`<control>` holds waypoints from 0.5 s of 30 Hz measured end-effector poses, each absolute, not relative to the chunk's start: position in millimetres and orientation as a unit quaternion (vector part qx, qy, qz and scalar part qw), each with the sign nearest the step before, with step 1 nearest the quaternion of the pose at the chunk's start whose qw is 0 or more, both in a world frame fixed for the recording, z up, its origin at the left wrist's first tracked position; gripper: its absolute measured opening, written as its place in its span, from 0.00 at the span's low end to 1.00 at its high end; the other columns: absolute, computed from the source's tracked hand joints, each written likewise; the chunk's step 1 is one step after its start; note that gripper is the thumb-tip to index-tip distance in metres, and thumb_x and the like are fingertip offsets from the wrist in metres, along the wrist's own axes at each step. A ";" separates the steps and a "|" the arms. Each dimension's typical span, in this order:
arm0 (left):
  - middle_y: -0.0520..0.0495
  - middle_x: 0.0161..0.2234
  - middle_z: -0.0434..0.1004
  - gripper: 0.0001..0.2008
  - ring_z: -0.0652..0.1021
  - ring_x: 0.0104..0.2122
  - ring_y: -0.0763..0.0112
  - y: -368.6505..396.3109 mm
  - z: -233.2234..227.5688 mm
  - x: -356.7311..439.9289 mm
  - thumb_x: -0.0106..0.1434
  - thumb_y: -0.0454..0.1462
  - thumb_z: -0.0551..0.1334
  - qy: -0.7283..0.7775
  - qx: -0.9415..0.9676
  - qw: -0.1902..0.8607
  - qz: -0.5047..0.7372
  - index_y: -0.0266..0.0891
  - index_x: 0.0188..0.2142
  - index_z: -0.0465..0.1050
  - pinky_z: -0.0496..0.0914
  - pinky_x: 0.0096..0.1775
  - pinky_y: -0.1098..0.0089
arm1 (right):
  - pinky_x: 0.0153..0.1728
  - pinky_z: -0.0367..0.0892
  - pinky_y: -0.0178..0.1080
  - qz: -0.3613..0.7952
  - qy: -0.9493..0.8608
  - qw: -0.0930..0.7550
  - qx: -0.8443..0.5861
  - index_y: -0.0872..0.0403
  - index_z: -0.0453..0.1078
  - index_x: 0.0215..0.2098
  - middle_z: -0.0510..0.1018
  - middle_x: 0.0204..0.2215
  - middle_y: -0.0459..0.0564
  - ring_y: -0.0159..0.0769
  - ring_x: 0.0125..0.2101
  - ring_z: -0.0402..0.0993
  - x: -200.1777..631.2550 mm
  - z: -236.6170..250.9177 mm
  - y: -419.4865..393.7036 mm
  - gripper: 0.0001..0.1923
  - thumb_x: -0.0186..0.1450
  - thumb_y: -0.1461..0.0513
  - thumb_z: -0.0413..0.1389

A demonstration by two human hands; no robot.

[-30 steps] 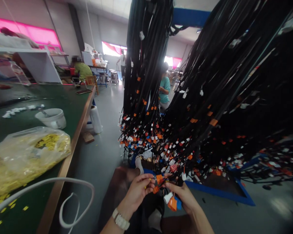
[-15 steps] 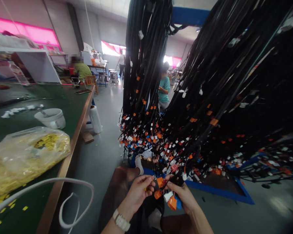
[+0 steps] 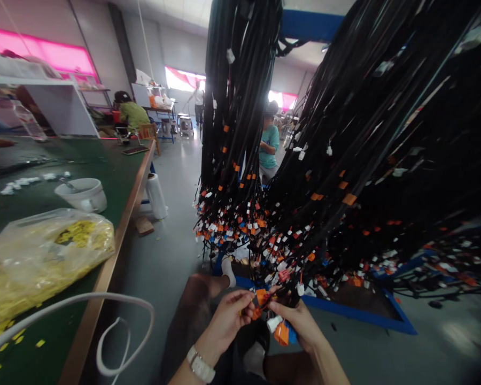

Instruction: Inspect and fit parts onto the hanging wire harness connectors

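Partly hidden, orange connector (image 3: 261, 295) pinched between left hand (image 3: 229, 316), right hand (image 3: 300, 323)

Green counter (image 3: 104, 166) down the left side, wooden edge running toward us. On it, a clear bag of yellow pieces (image 3: 44, 256) close in, a white bowl (image 3: 82, 193) just beyond, and small white bits (image 3: 20, 183) farther back. A phone (image 3: 135, 151) lies near the far edge. A white cable (image 3: 120, 326) loops over the near edge, with loose yellow scraps (image 3: 8, 342) scattered beside it.
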State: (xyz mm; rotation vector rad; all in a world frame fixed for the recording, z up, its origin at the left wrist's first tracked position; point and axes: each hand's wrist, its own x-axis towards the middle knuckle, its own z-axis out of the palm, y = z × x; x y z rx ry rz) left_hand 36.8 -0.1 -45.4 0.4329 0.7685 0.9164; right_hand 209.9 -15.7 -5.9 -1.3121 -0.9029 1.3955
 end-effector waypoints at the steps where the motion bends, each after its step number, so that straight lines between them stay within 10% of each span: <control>1: 0.50 0.23 0.72 0.17 0.70 0.21 0.80 0.0 -46.6 37.0 0.46 0.41 0.72 0.360 0.202 0.804 0.428 0.33 0.31 0.74 0.63 0.24 0.78 | 0.36 0.68 0.40 0.571 -0.373 0.490 -0.542 0.55 0.75 0.33 0.79 0.30 0.50 0.40 0.32 0.74 209.6 -6.6 -15.3 0.20 0.44 0.56 0.69; 15: 0.48 0.24 0.74 0.16 0.72 0.22 0.79 -6.7 -47.8 44.4 0.48 0.40 0.71 0.362 0.211 0.811 0.409 0.32 0.31 0.73 0.65 0.25 0.78 | 0.34 0.66 0.38 0.538 -0.383 0.492 -0.567 0.55 0.71 0.32 0.76 0.27 0.47 0.38 0.31 0.72 211.7 -16.3 -14.5 0.18 0.45 0.58 0.69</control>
